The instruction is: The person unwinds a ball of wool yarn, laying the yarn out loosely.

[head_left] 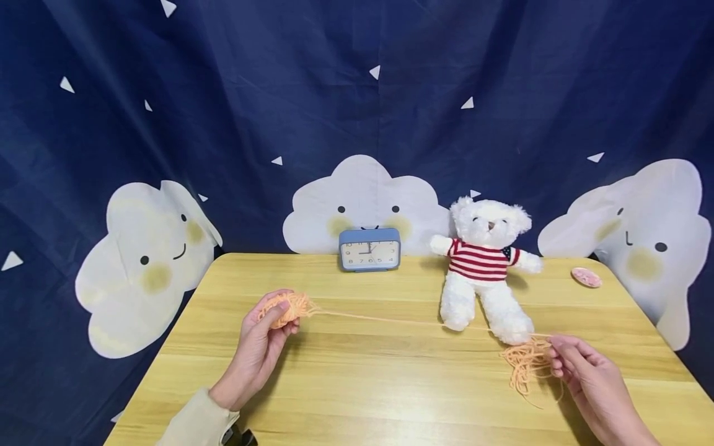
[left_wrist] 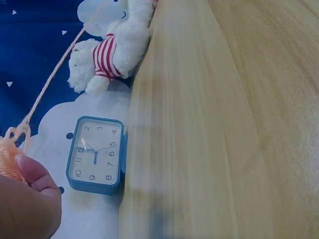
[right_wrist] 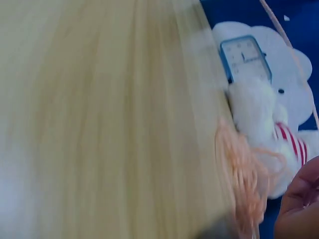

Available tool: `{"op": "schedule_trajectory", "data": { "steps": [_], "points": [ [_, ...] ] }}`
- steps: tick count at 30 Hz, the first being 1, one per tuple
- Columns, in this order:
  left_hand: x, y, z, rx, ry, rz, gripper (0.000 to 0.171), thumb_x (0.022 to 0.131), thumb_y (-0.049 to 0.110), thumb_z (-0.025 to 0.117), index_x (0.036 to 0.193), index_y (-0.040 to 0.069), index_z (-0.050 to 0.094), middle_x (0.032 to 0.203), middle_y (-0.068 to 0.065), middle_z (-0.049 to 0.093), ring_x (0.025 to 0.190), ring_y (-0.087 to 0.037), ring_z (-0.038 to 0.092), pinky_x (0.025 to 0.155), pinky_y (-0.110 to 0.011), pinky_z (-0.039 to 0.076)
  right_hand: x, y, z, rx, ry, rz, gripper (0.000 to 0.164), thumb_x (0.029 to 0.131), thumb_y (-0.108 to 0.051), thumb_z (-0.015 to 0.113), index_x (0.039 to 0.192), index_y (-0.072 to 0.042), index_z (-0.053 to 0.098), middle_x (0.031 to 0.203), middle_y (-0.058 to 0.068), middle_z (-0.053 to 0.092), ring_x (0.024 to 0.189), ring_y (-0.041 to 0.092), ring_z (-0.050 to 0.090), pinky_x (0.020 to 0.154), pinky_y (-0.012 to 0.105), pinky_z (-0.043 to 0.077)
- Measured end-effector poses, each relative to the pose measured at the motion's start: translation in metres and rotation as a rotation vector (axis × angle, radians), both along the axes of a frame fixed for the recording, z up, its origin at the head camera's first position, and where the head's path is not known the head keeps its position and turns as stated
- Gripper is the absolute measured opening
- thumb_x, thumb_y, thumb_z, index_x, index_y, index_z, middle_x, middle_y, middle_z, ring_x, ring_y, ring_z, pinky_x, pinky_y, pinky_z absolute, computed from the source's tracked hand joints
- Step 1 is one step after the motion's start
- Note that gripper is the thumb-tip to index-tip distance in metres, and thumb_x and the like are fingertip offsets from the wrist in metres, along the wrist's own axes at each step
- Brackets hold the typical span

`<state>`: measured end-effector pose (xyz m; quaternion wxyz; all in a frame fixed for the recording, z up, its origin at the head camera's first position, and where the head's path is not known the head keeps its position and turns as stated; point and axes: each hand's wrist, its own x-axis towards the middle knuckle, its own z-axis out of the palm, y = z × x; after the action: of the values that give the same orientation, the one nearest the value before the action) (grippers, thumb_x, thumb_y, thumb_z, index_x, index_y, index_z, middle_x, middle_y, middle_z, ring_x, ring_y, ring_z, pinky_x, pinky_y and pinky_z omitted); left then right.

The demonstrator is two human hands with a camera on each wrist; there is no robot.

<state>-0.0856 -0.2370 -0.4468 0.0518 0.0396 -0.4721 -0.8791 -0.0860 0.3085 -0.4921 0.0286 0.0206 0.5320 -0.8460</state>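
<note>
My left hand (head_left: 262,344) grips a small bundle of peach yarn (head_left: 290,308) above the left part of the table, the thumb lying over it. From that bundle a single strand (head_left: 385,319) stretches nearly straight across to my right hand (head_left: 591,378), whose thumb and fingertips pinch it. Beside the right fingers hangs a loose tangle of yarn (head_left: 524,362), overlapping the teddy bear's foot in the head view. In the left wrist view the bundle (left_wrist: 10,162) shows only partly at the edge. The tangle (right_wrist: 244,179) looks blurred in the right wrist view.
A white teddy bear (head_left: 482,260) in a striped shirt sits toward the table's back right. Left of it stands a blue alarm clock (head_left: 369,249). A pink oval object (head_left: 586,277) lies at the right rear of the wooden table (head_left: 357,384). A dark blue curtain (head_left: 312,93) hangs behind.
</note>
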Motion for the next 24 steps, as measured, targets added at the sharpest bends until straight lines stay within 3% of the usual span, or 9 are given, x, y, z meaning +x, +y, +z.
{"op": "schedule_trajectory", "data": {
  "steps": [7, 16, 21, 24],
  "points": [
    [0.001, 0.0, 0.0, 0.001, 0.01, 0.002, 0.019, 0.11, 0.0, 0.06, 0.129, 0.0, 0.065, 0.114, -0.014, 0.065, 0.081, -0.02, 0.067, 0.068, -0.023, 0.059, -0.001, 0.032, -0.002, 0.098, -0.093, -0.017, 0.033, 0.116, -0.005, 0.052, 0.109, -0.012, 0.084, 0.098, 0.002, 0.075, 0.081, 0.01, 0.067, 0.069, 0.022, 0.059],
    [0.0, 0.002, 0.001, 0.008, 0.006, 0.024, 0.02, 0.11, -0.001, 0.059, 0.129, 0.0, 0.067, 0.119, -0.016, 0.06, 0.083, -0.019, 0.065, 0.069, -0.024, 0.058, -0.015, 0.045, 0.007, 0.39, -0.278, -0.028, 0.029, 0.114, -0.018, 0.061, 0.095, -0.027, 0.082, 0.094, -0.009, 0.073, 0.082, 0.005, 0.067, 0.072, 0.021, 0.061],
    [-0.001, 0.002, 0.001, 0.019, 0.001, 0.031, 0.024, 0.11, 0.0, 0.059, 0.134, -0.002, 0.063, 0.12, -0.015, 0.058, 0.082, -0.018, 0.066, 0.068, -0.023, 0.058, -0.02, 0.044, 0.009, 0.414, -0.322, -0.023, 0.03, 0.113, -0.014, 0.063, 0.091, -0.028, 0.08, 0.092, -0.012, 0.074, 0.083, 0.002, 0.068, 0.074, 0.019, 0.061],
    [-0.001, 0.002, 0.001, 0.02, -0.003, 0.034, 0.025, 0.111, 0.0, 0.058, 0.135, -0.003, 0.061, 0.119, -0.015, 0.058, 0.082, -0.018, 0.066, 0.068, -0.023, 0.058, -0.022, 0.039, 0.007, 0.405, -0.302, 0.001, 0.027, 0.111, -0.008, 0.064, 0.096, -0.022, 0.082, 0.096, -0.011, 0.076, 0.087, 0.002, 0.07, 0.077, 0.019, 0.062]
  ]
}}
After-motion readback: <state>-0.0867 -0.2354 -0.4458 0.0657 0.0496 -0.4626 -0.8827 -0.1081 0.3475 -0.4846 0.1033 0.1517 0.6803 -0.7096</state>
